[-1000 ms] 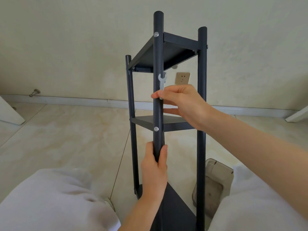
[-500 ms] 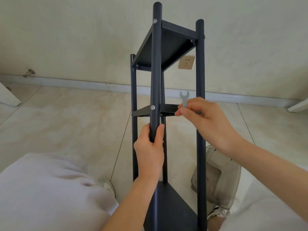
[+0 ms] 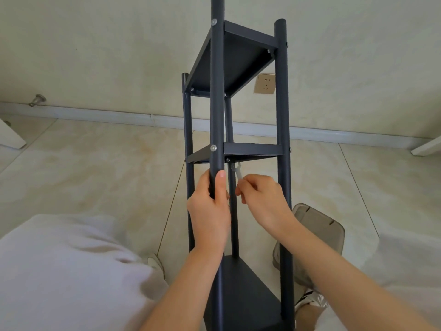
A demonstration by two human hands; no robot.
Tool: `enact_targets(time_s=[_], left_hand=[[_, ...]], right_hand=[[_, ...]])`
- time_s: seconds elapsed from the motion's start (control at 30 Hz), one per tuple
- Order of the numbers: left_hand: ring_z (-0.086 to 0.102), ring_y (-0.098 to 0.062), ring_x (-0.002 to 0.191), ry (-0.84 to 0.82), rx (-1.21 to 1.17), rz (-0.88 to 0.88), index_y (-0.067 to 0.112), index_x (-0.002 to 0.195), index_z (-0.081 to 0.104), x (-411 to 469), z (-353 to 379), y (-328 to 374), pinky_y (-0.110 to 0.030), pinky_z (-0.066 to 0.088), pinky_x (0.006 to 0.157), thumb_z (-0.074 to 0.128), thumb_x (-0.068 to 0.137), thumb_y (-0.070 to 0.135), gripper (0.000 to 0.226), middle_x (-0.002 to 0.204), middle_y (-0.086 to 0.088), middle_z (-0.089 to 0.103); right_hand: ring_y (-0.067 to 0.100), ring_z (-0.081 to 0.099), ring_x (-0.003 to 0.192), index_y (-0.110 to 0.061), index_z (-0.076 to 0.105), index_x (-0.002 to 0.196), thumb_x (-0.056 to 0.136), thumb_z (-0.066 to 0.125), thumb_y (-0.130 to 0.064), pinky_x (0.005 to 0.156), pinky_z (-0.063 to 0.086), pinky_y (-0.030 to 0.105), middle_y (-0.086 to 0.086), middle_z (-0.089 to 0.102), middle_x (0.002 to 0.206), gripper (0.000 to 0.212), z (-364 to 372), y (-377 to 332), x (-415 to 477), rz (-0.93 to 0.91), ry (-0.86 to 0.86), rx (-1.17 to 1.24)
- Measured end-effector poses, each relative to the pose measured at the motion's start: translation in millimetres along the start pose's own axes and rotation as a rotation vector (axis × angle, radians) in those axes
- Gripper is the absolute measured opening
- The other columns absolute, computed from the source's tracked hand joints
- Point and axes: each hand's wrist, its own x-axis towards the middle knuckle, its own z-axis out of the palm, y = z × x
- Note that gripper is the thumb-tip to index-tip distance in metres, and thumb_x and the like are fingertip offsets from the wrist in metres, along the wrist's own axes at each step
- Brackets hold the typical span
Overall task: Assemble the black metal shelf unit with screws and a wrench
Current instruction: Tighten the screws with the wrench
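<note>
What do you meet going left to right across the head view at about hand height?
Rear left post → left hand, gripping the front post → wrench → right hand, pinching the wrench's handle → clear plastic bin on the floor.

Left hand (image 3: 210,211) grips the post (image 3: 217,91); right hand (image 3: 265,201), just right of the post, pinches the wrench (image 3: 237,170), fingers (image 3: 248,185) curled.

Light: bright, soft, even daylight; source unseen.
Shadows: faint.
Blur: wrench (image 3: 236,170) smeared; knees soft.
Distortion: wide-angle; skirting (image 3: 95,113) bows, posts splay outward.
Glare: mild sheen on floor (image 3: 95,168).
</note>
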Motion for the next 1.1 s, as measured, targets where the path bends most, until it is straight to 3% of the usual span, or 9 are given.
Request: enact_targets(time_s=[0.17, 0.3, 0.5, 0.7, 0.8, 1.1], left_hand=[[0.056, -0.015, 0.054, -0.005, 0.000, 0.002, 0.018, 0.103, 0.066, 1, -4, -3, -0.030, 0.047, 0.051, 0.040, 0.091, 0.058, 0.049, 0.065, 0.004, 0.058], [0.055, -0.015, 0.051, -0.006, 0.005, 0.000, 0.019, 0.101, 0.066, 2, -7, -5, -0.030, 0.046, 0.048, 0.039, 0.090, 0.062, 0.053, 0.064, 0.006, 0.057], [0.056, -0.014, 0.051, -0.006, 0.011, -0.002, 0.020, 0.107, 0.067, 3, -9, -5, -0.031, 0.048, 0.048, 0.038, 0.090, 0.064, 0.055, 0.065, 0.006, 0.058], [0.054, -0.016, 0.047, -0.013, 0.007, -0.031, 0.023, 0.110, 0.067, 0, -10, -5, -0.031, 0.045, 0.045, 0.038, 0.089, 0.065, 0.055, 0.064, 0.005, 0.057], [0.054, -0.018, 0.047, -0.011, 0.011, -0.042, 0.024, 0.105, 0.068, 1, -11, -7, -0.038, 0.049, 0.045, 0.039, 0.090, 0.063, 0.050, 0.063, 0.003, 0.057], [0.054, -0.019, 0.048, -0.016, 0.008, -0.066, 0.017, 0.096, 0.067, 0, -11, -8, -0.037, 0.048, 0.046, 0.040, 0.091, 0.058, 0.050, 0.061, 0.003, 0.056]], right_hand=[[0.006, 0.047, 0.052, -0.011, 0.064, 0.074, 0.100, 0.043, -0.014, 0.049, 0.038, 0.014, -0.003, 0.057, 0.063, 0.033, 4, -7, 10, -0.042, 0.020, 0.016], [0.023, 0.058, 0.066, -0.013, 0.069, 0.079, 0.100, 0.045, -0.015, 0.053, 0.043, 0.016, 0.003, 0.063, 0.070, 0.031, 6, -3, 12, -0.042, 0.033, 0.025], [0.020, 0.057, 0.062, -0.013, 0.071, 0.082, 0.100, 0.048, -0.018, 0.055, 0.044, 0.017, 0.001, 0.063, 0.070, 0.030, 6, -8, 17, -0.090, 0.035, -0.012], [-0.001, 0.047, 0.045, -0.012, 0.071, 0.080, 0.100, 0.049, -0.017, 0.048, 0.037, 0.007, -0.016, 0.052, 0.046, 0.030, 8, -13, 22, -0.118, 0.025, 0.000], [-0.002, 0.048, 0.046, -0.013, 0.070, 0.079, 0.100, 0.050, -0.016, 0.048, 0.037, 0.007, -0.010, 0.053, 0.052, 0.030, 9, -14, 22, -0.116, 0.021, -0.007], [-0.005, 0.048, 0.045, -0.003, 0.071, 0.080, 0.098, 0.051, -0.011, 0.045, 0.036, 0.006, -0.003, 0.053, 0.056, 0.028, 13, -12, 24, -0.110, 0.009, -0.045]])
